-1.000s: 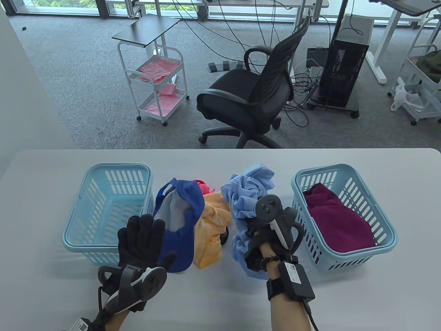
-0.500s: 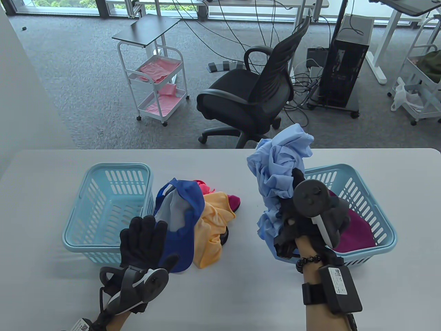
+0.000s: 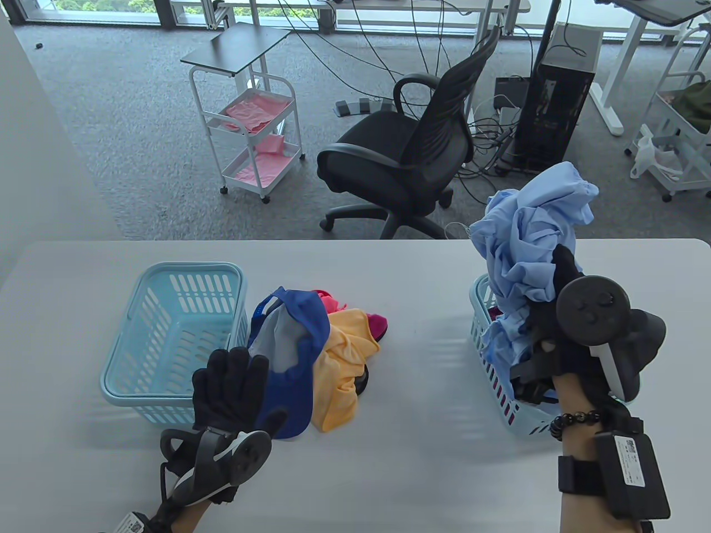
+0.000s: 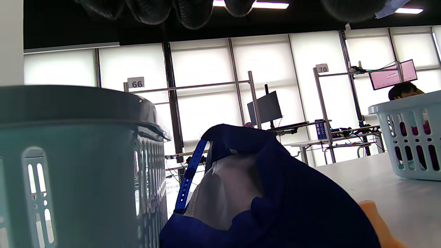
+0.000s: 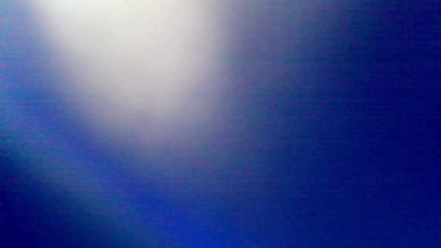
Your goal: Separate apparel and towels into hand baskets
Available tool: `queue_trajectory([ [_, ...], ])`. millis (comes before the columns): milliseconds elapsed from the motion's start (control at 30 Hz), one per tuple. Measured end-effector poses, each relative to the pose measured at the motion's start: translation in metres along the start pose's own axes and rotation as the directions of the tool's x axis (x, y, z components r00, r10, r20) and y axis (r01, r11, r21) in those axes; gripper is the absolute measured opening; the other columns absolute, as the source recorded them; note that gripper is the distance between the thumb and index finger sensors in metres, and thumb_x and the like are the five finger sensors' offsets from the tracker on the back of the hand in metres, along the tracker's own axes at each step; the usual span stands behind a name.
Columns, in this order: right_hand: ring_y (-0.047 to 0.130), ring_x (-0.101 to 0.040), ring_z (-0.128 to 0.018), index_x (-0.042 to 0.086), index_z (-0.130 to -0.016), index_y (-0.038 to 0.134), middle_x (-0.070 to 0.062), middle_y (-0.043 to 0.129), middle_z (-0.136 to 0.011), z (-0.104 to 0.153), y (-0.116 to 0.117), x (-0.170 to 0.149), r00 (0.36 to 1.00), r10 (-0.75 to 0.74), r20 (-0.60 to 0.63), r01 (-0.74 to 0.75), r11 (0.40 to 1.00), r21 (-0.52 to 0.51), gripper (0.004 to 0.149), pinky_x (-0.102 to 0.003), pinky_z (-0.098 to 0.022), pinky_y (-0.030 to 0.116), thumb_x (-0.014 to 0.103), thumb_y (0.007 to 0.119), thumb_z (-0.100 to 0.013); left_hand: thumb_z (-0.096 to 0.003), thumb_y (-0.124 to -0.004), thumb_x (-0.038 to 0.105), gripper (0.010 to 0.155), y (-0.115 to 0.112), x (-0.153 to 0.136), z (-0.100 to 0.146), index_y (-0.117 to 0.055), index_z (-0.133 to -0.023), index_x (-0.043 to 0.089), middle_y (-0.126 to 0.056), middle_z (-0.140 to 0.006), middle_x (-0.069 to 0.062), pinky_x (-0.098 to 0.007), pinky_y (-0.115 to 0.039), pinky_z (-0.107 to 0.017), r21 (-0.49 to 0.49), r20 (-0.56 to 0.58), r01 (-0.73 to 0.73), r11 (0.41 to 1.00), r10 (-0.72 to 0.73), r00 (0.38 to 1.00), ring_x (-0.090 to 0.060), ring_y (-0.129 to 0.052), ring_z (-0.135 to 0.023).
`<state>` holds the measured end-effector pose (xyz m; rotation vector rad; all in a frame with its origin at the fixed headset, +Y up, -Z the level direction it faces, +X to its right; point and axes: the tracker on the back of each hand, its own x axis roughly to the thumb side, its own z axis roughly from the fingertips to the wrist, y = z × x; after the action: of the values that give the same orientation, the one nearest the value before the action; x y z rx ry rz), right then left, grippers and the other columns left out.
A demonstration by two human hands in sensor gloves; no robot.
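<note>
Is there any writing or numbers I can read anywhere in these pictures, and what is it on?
"66": white sign on a frame by the windows, left wrist view.
"70": white sign on another frame, same view.
Label on the black box strapped to the right wrist: print too small to read.
White tag at the left wrist: unreadable.
Right wrist view: only a blue blur, no text.
</note>
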<state>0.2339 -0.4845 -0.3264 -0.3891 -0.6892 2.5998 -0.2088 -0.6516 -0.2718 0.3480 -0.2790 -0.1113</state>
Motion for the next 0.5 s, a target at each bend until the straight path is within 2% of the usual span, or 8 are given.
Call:
queue_trajectory([
  [200,0.097,-0.049,-0.068,0.015,-0.101,0.065,-0.028,0.085,-0.087,-0.013,0.012,-0.027,0.997,0.058,-0.054,-0.058,0.998,0.013,0.061,-0.062,-0.05,0.088,0.021,0.091,-0.046,-0.0534,-0.056,0.065,0.085,0.001,-0.001,0.0,-0.033,-0.118,0.015,-0.036,-0.122,-0.026,-0.07,-0.047,-0.077,0.007,-0.003,0.002,1.0,-0.002,1.0,-0.058,-0.044,-0.111],
  [500,0.096,-0.051,-0.07,0.017,-0.1,0.068,-0.029,0.084,-0.088,-0.03,0.059,-0.053,0.976,0.19,-0.107,-0.176,0.976,0.128,0.059,-0.063,-0.051,0.087,0.018,0.09,-0.046,-0.0534,-0.056,0.065,0.085,0.002,-0.002,0.0,-0.033,-0.118,0.015,-0.036,-0.122,-0.026,-0.07,-0.047,-0.077,0.023,-0.009,0.009,1.0,-0.009,1.0,-0.058,-0.044,-0.111],
])
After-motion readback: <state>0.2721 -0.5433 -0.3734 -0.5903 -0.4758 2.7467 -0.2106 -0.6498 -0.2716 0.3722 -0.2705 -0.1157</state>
